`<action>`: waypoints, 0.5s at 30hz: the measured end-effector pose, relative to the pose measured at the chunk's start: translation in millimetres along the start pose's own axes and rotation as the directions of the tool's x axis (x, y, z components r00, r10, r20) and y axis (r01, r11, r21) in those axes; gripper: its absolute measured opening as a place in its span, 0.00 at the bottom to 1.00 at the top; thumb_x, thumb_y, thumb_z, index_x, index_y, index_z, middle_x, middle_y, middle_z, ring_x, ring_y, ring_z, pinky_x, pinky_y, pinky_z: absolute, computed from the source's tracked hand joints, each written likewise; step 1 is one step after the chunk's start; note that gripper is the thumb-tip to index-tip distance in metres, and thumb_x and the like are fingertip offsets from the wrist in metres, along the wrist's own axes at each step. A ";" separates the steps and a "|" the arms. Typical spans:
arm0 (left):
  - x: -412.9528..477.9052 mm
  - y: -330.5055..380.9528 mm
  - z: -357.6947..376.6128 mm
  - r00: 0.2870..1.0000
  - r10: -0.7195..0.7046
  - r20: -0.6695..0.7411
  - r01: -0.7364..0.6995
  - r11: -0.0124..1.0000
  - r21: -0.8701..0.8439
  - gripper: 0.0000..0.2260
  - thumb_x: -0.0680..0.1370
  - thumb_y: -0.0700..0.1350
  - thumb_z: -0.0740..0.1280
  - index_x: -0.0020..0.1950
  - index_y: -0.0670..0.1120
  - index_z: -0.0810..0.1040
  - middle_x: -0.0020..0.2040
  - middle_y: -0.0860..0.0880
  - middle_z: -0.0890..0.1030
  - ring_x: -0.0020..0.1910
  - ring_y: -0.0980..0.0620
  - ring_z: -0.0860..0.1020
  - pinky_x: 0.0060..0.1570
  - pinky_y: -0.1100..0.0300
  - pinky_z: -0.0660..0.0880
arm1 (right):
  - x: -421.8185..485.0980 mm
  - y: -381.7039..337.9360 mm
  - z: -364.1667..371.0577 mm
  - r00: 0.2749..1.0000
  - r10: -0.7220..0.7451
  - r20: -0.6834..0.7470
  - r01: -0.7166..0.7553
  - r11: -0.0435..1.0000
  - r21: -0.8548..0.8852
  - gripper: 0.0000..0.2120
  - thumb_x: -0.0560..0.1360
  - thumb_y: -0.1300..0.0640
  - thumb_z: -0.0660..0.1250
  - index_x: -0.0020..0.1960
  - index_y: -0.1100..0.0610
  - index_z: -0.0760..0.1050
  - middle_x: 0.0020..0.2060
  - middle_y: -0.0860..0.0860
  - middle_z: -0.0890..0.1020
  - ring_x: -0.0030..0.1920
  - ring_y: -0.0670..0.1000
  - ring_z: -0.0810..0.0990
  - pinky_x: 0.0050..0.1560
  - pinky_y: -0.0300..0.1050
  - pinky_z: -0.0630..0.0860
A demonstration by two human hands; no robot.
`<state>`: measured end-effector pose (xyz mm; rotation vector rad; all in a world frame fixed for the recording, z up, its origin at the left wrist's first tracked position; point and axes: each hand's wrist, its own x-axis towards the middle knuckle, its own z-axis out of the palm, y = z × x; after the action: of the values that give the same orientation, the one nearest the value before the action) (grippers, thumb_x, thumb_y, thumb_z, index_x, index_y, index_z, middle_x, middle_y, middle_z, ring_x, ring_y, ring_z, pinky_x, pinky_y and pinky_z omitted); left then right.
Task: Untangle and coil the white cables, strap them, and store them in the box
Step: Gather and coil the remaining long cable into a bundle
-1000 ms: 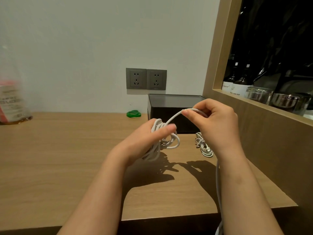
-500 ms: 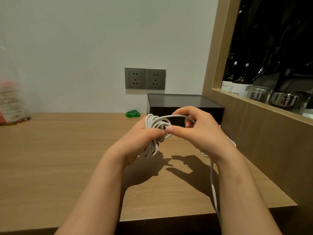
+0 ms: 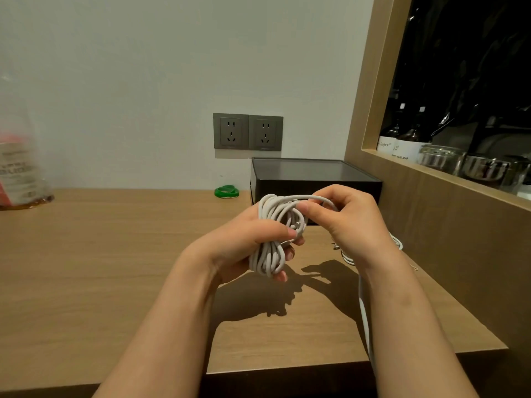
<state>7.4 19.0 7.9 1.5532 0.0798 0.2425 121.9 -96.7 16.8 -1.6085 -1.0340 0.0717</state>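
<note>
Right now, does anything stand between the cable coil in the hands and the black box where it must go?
Nothing visible stands between the coil and the box directly behind it. Its top may be a closed lid; I cannot tell. The loose tail hangs over the table edge.

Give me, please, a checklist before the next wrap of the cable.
1. Left hand grips the coil: ok.
2. Right hand pinches the strand: ok.
3. Winding finished: not ok; a tail hangs off the table edge.
4. Second cable coiled: cannot tell; right hand hides most.
5. Box open: cannot tell.
6. Coil strapped: not ok; no strap seen.
</note>
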 end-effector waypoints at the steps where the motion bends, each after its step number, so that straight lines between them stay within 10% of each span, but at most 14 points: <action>1: 0.6 -0.4 0.8 1.000 0.009 0.002 -0.009 1.000 -0.009 0.16 0.69 0.39 0.66 0.56 0.46 0.72 0.40 0.45 0.78 0.33 0.52 0.77 0.29 0.58 0.77 | 0.2 0.2 0.9 1.000 0.005 -0.007 -0.005 1.000 0.007 0.03 0.70 0.53 0.71 0.39 0.50 0.77 0.33 0.45 0.79 0.36 0.39 0.78 0.34 0.32 0.72; 7: -0.3 0.5 1.9 0.994 0.071 0.082 -0.037 0.933 -0.357 0.05 0.71 0.42 0.67 0.46 0.44 0.76 0.34 0.47 0.74 0.26 0.56 0.70 0.24 0.66 0.71 | -0.7 -5.1 2.5 0.992 0.123 0.036 -0.128 0.953 0.274 0.12 0.70 0.46 0.67 0.42 0.56 0.77 0.23 0.45 0.70 0.23 0.42 0.65 0.23 0.35 0.63; 15: 5.2 -2.1 -8.5 0.990 0.119 0.070 -0.025 0.653 -0.757 0.15 0.66 0.49 0.76 0.44 0.41 0.77 0.32 0.47 0.74 0.24 0.56 0.72 0.22 0.65 0.72 | -1.1 -6.6 5.3 0.972 0.148 0.181 -0.213 0.881 0.423 0.04 0.76 0.57 0.64 0.45 0.57 0.74 0.28 0.50 0.73 0.23 0.44 0.65 0.22 0.35 0.61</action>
<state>10.9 28.3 6.2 0.7150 -0.1648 0.2093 114.5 -93.7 19.9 -1.2889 -0.8931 0.5218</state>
